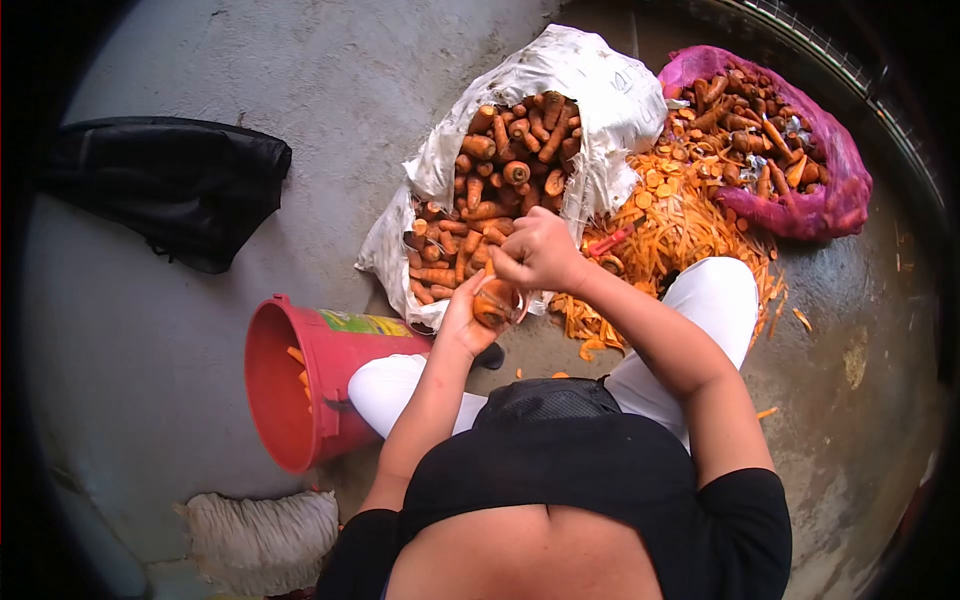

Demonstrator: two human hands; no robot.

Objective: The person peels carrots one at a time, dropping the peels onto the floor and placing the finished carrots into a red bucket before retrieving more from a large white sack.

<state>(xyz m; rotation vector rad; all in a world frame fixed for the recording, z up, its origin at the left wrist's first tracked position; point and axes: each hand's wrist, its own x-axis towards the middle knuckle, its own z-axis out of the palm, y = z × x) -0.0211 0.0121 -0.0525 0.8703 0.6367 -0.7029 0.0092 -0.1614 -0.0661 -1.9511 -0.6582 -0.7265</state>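
Left hand [468, 312]: your grip is curled from below around a carrot [493, 305], fingers wrapped about its lower end.
Carrot: held in the air over your lap, just in front of the sack mouth, between both hands.
Right hand [540, 250]: clenched into a fist directly above the carrot and touching its top; you cannot tell what, if anything, the fist encloses.
Knees: your left knee [385, 390] and right knee [715, 295], in white trousers, lie on either side of the hands.
White sack [610, 100]: open, lying on the floor beyond the hands, filled with unpeeled carrots [500, 170].
Peelings [675, 225]: an orange heap on the floor to the right of the sack, reaching to your right knee.
Pink mesh bag [835, 195]: far right, open, holding more carrots, touching the heap.
Red bucket [335, 350]: tipped on its side against your left knee, a few orange pieces inside.
Black bag [170, 180]: crumpled, well apart at far left.
White rag [260, 530]: near the bucket rim, at your left.
Floor [150, 330]: grey concrete.
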